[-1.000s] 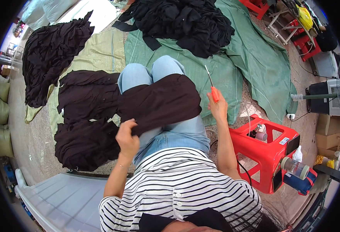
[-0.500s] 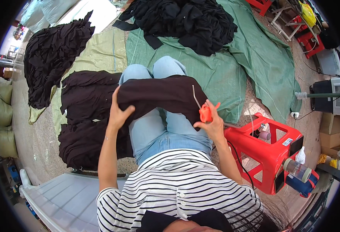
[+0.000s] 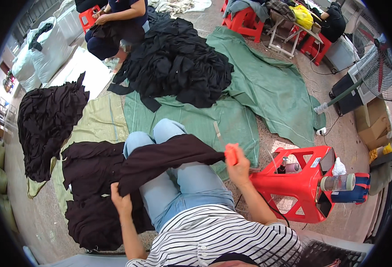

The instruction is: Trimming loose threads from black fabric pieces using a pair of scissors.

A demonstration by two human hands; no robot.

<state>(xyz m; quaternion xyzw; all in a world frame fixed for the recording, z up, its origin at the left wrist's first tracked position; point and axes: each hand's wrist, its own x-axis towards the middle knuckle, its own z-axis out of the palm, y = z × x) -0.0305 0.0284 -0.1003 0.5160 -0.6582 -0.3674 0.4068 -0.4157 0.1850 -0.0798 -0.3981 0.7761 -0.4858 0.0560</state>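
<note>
A dark brown garment [image 3: 169,158] lies stretched across my lap over blue jeans. My left hand [image 3: 121,201] grips its lower left edge. My right hand [image 3: 238,167] holds a small orange tool [image 3: 231,153] at the garment's right end. A thin pale strip [image 3: 218,133] sticks up from that spot.
A stack of dark garments [image 3: 91,191] lies at my left on a green sheet [image 3: 267,89]. A big black heap [image 3: 178,66] sits ahead, with another person [image 3: 118,18] seated behind it. A red stool [image 3: 300,184] with bottles stands at my right. A fan [image 3: 378,62] is far right.
My left hand slid from the garment's top edge down to its lower left corner. My right hand with the orange tool rose slightly. The view tilted upward.
</note>
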